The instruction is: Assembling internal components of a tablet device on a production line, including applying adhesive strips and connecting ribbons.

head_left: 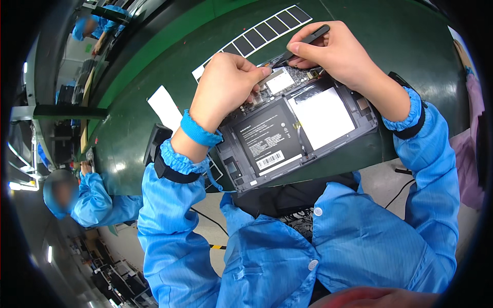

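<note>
An opened tablet [287, 136] lies back-side up on the green bench [390, 36], showing a black battery, a white panel and a circuit board along its far edge. My right hand [334, 54] pinches black tweezers [303, 43], whose tips point down at the board. My left hand [226, 84] rests on the tablet's far left part, fingertips pressed on the board close to the tweezers' tips. A blue wrist strap [199, 129] with a coiled cord circles my left wrist. Both arms wear blue smock sleeves.
A white strip with several black rectangles [262, 33] lies beyond the tablet. A white sheet [165, 107] and a black device [154, 143] sit to the left. A person in blue [87, 197] works at the left, another at the far top left [95, 25].
</note>
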`<act>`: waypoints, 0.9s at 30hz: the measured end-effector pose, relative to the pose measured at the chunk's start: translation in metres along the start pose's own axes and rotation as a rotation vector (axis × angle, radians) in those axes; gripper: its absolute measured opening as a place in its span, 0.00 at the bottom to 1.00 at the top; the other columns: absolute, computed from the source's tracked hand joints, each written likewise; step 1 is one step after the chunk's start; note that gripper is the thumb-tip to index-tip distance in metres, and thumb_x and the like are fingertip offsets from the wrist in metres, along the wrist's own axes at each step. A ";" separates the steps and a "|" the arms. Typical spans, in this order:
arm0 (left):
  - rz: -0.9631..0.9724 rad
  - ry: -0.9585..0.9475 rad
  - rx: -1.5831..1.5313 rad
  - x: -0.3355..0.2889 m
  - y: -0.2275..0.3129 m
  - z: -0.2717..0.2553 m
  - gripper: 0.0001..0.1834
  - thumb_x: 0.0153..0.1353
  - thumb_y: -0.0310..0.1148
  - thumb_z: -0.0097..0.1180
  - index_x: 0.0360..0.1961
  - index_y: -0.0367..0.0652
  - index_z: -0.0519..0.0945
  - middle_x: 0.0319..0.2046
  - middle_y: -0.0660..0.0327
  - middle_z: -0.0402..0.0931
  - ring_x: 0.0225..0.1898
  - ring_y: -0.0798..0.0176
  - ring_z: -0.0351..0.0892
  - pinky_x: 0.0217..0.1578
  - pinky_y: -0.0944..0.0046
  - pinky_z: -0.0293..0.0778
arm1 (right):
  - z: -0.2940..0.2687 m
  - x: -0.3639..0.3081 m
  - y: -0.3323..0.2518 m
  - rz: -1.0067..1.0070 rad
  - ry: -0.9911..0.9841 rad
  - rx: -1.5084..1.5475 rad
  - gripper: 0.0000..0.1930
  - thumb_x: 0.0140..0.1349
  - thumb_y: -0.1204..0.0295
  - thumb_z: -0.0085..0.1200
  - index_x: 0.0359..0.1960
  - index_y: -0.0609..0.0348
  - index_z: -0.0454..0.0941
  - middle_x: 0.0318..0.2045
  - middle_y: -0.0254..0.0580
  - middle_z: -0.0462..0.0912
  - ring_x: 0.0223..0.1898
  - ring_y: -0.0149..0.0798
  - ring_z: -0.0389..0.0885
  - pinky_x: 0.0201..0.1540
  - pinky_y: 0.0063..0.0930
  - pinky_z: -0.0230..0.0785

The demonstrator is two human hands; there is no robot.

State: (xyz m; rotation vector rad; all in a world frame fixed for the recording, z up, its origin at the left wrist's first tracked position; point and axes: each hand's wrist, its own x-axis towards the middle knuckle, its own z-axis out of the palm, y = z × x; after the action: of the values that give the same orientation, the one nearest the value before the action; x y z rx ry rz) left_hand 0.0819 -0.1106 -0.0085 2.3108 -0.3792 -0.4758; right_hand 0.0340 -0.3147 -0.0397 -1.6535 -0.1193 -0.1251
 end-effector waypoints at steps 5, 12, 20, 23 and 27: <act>-0.035 -0.063 0.183 0.004 0.015 -0.009 0.15 0.56 0.35 0.66 0.23 0.31 0.82 0.16 0.58 0.79 0.14 0.69 0.77 0.17 0.69 0.72 | 0.001 -0.001 0.000 0.003 0.006 -0.014 0.10 0.61 0.72 0.58 0.37 0.71 0.80 0.29 0.50 0.84 0.32 0.36 0.86 0.37 0.23 0.80; -0.049 -0.062 0.207 0.002 0.020 -0.010 0.19 0.56 0.41 0.67 0.21 0.33 0.82 0.15 0.62 0.78 0.13 0.72 0.74 0.14 0.71 0.65 | 0.002 0.000 0.000 -0.007 0.015 -0.050 0.10 0.61 0.71 0.58 0.35 0.70 0.81 0.26 0.47 0.85 0.29 0.32 0.86 0.33 0.22 0.78; -0.080 -0.021 0.324 0.003 0.019 -0.010 0.27 0.54 0.49 0.68 0.14 0.34 0.80 0.09 0.61 0.74 0.10 0.71 0.71 0.12 0.70 0.65 | -0.002 0.001 0.004 -0.003 0.012 -0.040 0.11 0.60 0.71 0.58 0.34 0.71 0.80 0.26 0.46 0.85 0.29 0.32 0.86 0.32 0.22 0.76; -0.123 -0.003 0.386 0.002 0.009 -0.015 0.30 0.52 0.53 0.68 0.11 0.34 0.79 0.07 0.61 0.72 0.08 0.71 0.69 0.10 0.70 0.64 | 0.004 -0.004 0.004 -0.085 0.048 -0.032 0.11 0.60 0.71 0.58 0.34 0.71 0.80 0.25 0.45 0.84 0.29 0.32 0.86 0.32 0.22 0.76; -0.125 -0.024 0.424 0.000 0.015 -0.014 0.30 0.53 0.53 0.67 0.11 0.34 0.79 0.07 0.61 0.72 0.08 0.70 0.69 0.11 0.69 0.64 | 0.000 -0.003 0.006 -0.168 0.119 0.148 0.11 0.62 0.71 0.58 0.37 0.70 0.80 0.30 0.46 0.85 0.33 0.33 0.86 0.36 0.21 0.77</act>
State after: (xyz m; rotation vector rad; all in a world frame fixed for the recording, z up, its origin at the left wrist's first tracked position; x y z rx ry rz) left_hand 0.0863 -0.1124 0.0120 2.7540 -0.3763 -0.5245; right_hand 0.0323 -0.3153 -0.0457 -1.4831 -0.1728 -0.3342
